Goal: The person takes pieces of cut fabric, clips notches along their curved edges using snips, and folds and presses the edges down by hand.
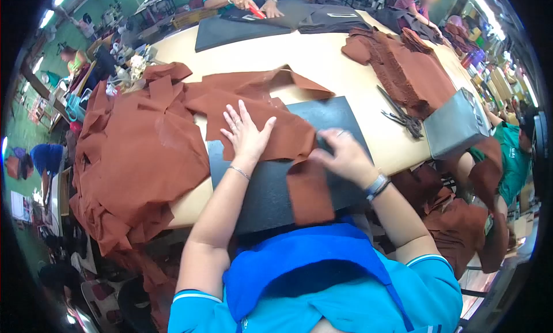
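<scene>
My left hand [249, 132] lies flat with its fingers spread on a reddish-brown cloth piece [271, 117], pressing it against a dark board [262, 189]. At the cloth's right edge my right hand [347, 157] is closed, with fingers curled and slightly blurred. Something dark shows by its fingertips, too unclear to name. Below that hand a narrow flap of the same cloth [311, 195] hangs over the board toward me. A large heap of brown cloth [144, 154] lies to the left, partly over the table edge.
The pale table [230, 53] also bears scissors [403, 118], a grey box [455, 123] and stacked brown pieces [409, 71]. Across it, a person's hands [256, 7] hold a red tool over dark cloth [245, 30]. Another person in green [512, 160] is at the right.
</scene>
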Available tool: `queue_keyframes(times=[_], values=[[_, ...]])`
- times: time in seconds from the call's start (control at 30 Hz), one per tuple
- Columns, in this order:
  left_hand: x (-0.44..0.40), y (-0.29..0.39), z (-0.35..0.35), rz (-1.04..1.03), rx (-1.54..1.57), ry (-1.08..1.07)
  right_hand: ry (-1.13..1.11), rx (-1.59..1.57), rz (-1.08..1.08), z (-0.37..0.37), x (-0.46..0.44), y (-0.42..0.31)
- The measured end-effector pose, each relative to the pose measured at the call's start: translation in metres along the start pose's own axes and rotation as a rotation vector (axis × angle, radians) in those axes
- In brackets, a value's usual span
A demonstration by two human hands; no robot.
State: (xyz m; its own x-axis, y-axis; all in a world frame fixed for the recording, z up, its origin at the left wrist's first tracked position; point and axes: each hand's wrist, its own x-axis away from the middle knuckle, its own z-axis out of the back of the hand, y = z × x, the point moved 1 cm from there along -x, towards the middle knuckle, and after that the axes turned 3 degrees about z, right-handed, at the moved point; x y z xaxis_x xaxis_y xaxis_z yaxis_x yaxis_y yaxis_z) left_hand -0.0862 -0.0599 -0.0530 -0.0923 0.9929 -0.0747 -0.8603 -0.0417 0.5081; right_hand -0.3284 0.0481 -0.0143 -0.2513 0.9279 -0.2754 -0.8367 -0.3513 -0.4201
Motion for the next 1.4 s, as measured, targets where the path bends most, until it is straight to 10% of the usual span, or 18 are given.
queue_keyframes(times=[0.3, 0.4, 0.7, 0.87, 1.1, 1.4], values=[[0.098, -0.039, 0.06, -0.243, -0.428, -0.193, 0.084, -0.081, -0.096, 0.018, 0.013, 0.07], [0.134, 0.0, 0.119, -0.149, -0.661, -0.532, -0.249, -0.172, -0.323, 0.063, -0.003, 0.084], [0.053, 0.055, 0.027, -1.06, 0.115, -0.319, -0.449, 0.024, -0.163, 0.128, -0.048, 0.064], [0.03, 0.076, -0.003, -0.94, -0.059, -0.49, 0.284, 0.576, 0.177, 0.119, -0.041, 0.078], [0.035, 0.071, -0.012, -0.913, 0.087, -0.375, -0.246, -0.14, 0.121, 0.024, -0.02, 0.039], [0.008, 0.053, -0.009, -0.942, 0.037, -0.444, -0.076, -0.081, 0.215, 0.007, -0.008, 0.054]])
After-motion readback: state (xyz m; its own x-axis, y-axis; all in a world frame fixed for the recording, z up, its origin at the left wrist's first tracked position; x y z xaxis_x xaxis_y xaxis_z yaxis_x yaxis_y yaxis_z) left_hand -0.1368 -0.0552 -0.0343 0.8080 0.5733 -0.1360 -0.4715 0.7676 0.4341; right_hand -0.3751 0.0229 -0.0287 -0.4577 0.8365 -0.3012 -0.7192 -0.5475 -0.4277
